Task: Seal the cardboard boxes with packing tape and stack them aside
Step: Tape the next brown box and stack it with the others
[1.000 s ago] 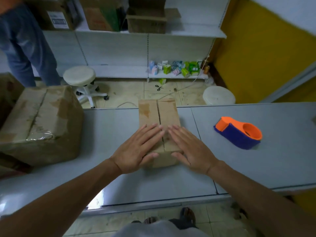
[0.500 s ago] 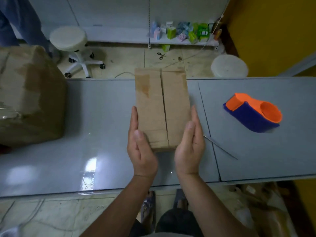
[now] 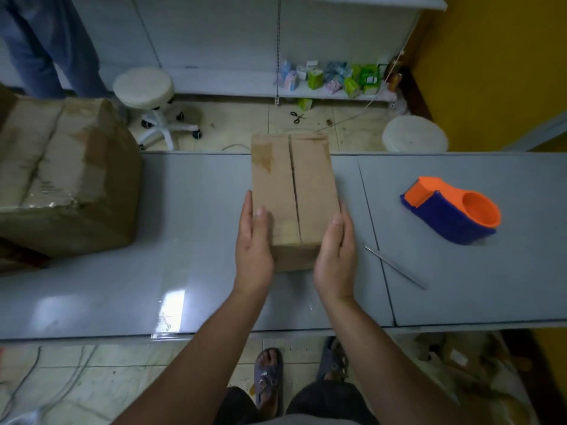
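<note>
A small brown cardboard box (image 3: 293,182) lies on the grey table (image 3: 190,228), its two top flaps closed with an open seam running down the middle and no tape on it. My left hand (image 3: 253,250) presses flat against the box's left side near its front end, thumb on the top. On the opposite side, my right hand (image 3: 336,259) does the same. An orange and blue tape dispenser (image 3: 451,210) sits on the table to the right, apart from both hands.
A large, worn cardboard box (image 3: 61,179) with tape on it fills the table's left end. A thin metal blade (image 3: 395,266) lies right of my right hand. Beyond the table are a white stool (image 3: 144,87), a white bucket (image 3: 414,133) and a person's legs (image 3: 46,41).
My hands have left the top flaps, where they lay flat, and moved to the box's two sides. The camera has tipped downward. The dispenser has not moved.
</note>
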Available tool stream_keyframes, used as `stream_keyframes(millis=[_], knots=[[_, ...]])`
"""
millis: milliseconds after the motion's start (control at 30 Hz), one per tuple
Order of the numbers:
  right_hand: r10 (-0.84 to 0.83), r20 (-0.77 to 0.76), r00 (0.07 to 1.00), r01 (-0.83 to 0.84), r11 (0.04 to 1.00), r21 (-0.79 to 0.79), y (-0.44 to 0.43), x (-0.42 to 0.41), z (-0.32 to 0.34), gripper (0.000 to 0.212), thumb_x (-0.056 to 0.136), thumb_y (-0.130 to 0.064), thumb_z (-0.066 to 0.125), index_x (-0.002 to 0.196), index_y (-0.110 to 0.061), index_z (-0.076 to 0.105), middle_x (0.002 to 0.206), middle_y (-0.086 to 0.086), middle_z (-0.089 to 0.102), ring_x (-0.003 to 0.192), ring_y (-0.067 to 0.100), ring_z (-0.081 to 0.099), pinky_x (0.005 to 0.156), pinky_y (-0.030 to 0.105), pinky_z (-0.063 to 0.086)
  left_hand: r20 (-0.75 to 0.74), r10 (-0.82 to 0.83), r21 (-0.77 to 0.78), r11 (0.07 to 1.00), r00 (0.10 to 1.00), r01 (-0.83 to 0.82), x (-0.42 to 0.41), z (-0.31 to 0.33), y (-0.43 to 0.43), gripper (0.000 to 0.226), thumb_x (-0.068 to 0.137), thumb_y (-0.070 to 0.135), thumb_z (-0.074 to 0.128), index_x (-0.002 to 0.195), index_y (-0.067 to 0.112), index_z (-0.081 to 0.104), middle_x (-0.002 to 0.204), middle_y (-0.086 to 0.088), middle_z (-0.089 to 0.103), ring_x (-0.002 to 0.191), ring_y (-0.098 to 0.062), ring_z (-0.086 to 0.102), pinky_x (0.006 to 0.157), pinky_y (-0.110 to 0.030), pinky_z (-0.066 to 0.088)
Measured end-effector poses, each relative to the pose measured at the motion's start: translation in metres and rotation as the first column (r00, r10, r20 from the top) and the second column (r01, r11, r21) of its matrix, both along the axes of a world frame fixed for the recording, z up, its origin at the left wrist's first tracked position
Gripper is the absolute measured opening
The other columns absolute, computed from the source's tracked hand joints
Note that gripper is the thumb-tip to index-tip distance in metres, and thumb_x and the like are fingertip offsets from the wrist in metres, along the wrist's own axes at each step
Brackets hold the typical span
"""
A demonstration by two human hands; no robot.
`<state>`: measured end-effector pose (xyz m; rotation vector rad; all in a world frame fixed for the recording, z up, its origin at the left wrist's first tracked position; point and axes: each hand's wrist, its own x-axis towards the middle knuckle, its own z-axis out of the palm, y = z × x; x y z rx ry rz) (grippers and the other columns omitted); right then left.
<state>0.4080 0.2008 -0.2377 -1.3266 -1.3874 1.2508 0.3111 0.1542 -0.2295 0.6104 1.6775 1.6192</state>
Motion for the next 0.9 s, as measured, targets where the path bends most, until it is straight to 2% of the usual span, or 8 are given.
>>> stream_keyframes(millis=[100,233,333,467,600,667,767,900], knots=[[0.215,0.086,0.973,-0.213,0.977,-0.029,0.002,0.019,0.013,0.064,0.092,-0.054,0.029,0.151,-0.034,0.018,0.128,-0.043,0.027,0.118,-0.016,0.032,0.100,0.011,0.029,0.243,-0.140,-0.015,0.989,0.960,0.148,-0.016,0.000,-0.011,0.073,0.082,0.081,0.039,0.140,0.038,0.050,0.137,0.011,0.058,0.127,-0.008,0.052,0.113,-0.037,0.035],[0.482,0.163,0.861,-0.477,0.876,-0.069,0.009,0.046,0.023,0.082,0.080,-0.062,0.043,0.145,-0.049,-0.005,0.117,-0.060,0.016,0.124,-0.022,0.029,0.099,0.008,0.027,-0.093,-0.306,-0.080,0.951,0.948,0.299,-0.027,0.003,-0.036,0.080,0.086,0.076,0.036,0.154,0.037,0.018,0.152,0.025,0.030,0.135,0.006,0.034,0.098,-0.001,0.029],[0.542,0.302,0.784,-0.555,0.831,-0.050,0.017,0.053,0.031,0.085,0.077,-0.067,0.047,0.138,-0.058,-0.011,0.133,-0.048,0.019,0.130,-0.009,0.031,0.104,0.020,0.031,-0.204,-0.434,-0.067,0.900,0.877,0.430,-0.035,0.001,-0.036,0.111,0.069,0.083,0.054,0.150,0.038,-0.007,0.151,0.028,0.021,0.132,0.019,0.031,0.099,0.001,0.030],[0.324,0.611,0.722,-0.543,0.813,0.210,0.009,0.048,0.019,0.079,0.088,-0.073,0.030,0.151,-0.033,0.002,0.153,-0.008,0.035,0.128,0.014,0.049,0.095,0.033,0.049,-0.240,-0.424,-0.045,0.903,0.873,0.427,-0.031,-0.006,-0.031,0.078,0.087,0.064,0.053,0.139,0.054,-0.003,0.150,0.027,0.029,0.134,0.010,0.036,0.113,-0.022,0.034],[0.162,0.714,0.681,-0.568,0.732,0.376,0.019,0.047,0.010,0.080,0.095,-0.067,0.022,0.149,-0.008,0.028,0.137,0.010,0.057,0.101,0.025,0.069,0.065,0.034,0.059,-0.591,-0.456,-0.145,0.871,0.665,0.469,-0.047,-0.012,-0.033,0.079,0.096,0.056,0.040,0.156,0.024,0.001,0.160,0.015,0.020,0.146,-0.004,0.022,0.118,-0.030,0.027],[0.203,0.758,0.620,-0.636,0.696,0.333,0.026,0.051,0.016,0.083,0.092,-0.071,0.018,0.153,-0.016,0.018,0.144,0.006,0.050,0.109,0.024,0.065,0.073,0.036,0.058,-0.601,-0.512,-0.156,0.828,0.613,0.539,-0.059,-0.019,-0.040,0.078,0.097,0.054,0.038,0.157,0.017,0.005,0.162,0.009,0.019,0.147,-0.007,0.022,0.119,-0.031,0.026],[0.380,0.718,0.583,-0.681,0.710,0.177,0.028,0.064,0.018,0.081,0.080,-0.084,0.013,0.145,-0.045,-0.015,0.155,-0.007,0.033,0.128,0.018,0.051,0.096,0.037,0.050,-0.483,-0.517,-0.133,0.841,0.707,0.524,-0.065,-0.026,-0.047,0.083,0.092,0.072,0.030,0.156,0.023,0.009,0.162,0.014,0.017,0.148,-0.003,0.018,0.122,-0.038,0.022],[0.327,0.634,0.700,-0.539,0.825,0.170,0.014,0.053,0.006,0.077,0.083,-0.079,0.019,0.142,-0.044,-0.015,0.150,-0.003,0.041,0.120,0.017,0.055,0.092,0.033,0.049,-0.325,-0.380,-0.048,0.921,0.866,0.386,-0.050,-0.031,-0.039,0.085,0.088,0.079,0.024,0.155,0.026,0.018,0.159,0.015,0.025,0.146,0.000,0.021,0.122,-0.037,0.020]])
